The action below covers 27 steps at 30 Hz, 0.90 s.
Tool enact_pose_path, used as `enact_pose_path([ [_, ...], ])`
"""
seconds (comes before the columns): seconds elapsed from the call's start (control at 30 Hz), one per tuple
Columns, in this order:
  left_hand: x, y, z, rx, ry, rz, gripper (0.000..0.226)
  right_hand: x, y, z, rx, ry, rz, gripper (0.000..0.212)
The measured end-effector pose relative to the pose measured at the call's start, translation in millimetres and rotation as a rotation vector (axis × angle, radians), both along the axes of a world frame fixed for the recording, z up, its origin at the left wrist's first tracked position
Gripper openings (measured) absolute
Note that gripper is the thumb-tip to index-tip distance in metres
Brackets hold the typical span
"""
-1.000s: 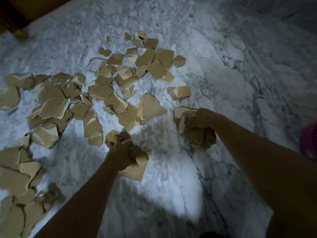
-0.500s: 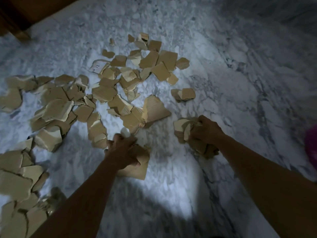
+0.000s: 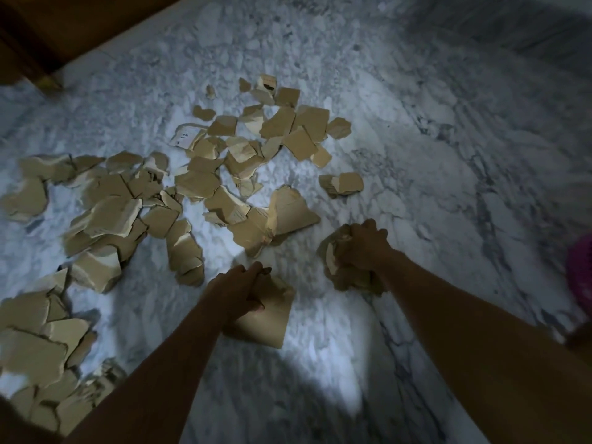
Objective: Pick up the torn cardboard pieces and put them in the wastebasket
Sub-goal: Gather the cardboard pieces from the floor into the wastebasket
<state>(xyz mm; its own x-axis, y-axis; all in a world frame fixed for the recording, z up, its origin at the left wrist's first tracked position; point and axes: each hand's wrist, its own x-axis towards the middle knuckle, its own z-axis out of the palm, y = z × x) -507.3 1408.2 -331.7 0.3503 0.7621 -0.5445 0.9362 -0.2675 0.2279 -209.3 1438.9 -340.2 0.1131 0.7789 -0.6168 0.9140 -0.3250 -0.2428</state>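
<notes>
Two grips curl tight: left grip (image 3: 238, 291) on a flat cardboard piece (image 3: 266, 322), right grip (image 3: 365, 248) on a bunch of pieces (image 3: 331, 265).

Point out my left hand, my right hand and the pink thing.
left hand (image 3: 235, 291): head view, back of hand.
right hand (image 3: 365, 248): head view, back of hand.
pink thing (image 3: 583, 270): head view, visible left part.

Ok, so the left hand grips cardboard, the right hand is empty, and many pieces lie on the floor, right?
No: in the head view the right hand also grips a wad of cardboard. The left hand grips its cardboard pieces, and many scraps lie on the marble floor.
</notes>
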Motion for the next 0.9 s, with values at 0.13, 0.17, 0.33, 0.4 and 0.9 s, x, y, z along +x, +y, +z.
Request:
enact_pose_path([
  [0.13, -7, 4, 3, -0.057, -0.135, 0.082, 0.076, 0, -2, -11, 0.009, 0.024, -0.042, 0.081],
  [0.17, -8, 7, 5, -0.063, -0.152, 0.112, 0.080, 1, -4, -6, 0.021, 0.036, -0.061, 0.080],
  [0.33, 11, 22, 25, -0.047, -0.322, 0.281, 0.097, 19, -11, -2, -0.040, 0.140, -0.143, 0.111],
  [0.4, 22, 35, 35, -0.057, -0.275, 0.290, 0.092, 25, -13, 2, -0.032, 0.210, -0.158, 0.106],
  [0.9, 94, 137, 59, 0.186, -0.272, -0.012, 0.053, 42, 32, 48, 0.274, -0.085, 0.053, 0.019],
])
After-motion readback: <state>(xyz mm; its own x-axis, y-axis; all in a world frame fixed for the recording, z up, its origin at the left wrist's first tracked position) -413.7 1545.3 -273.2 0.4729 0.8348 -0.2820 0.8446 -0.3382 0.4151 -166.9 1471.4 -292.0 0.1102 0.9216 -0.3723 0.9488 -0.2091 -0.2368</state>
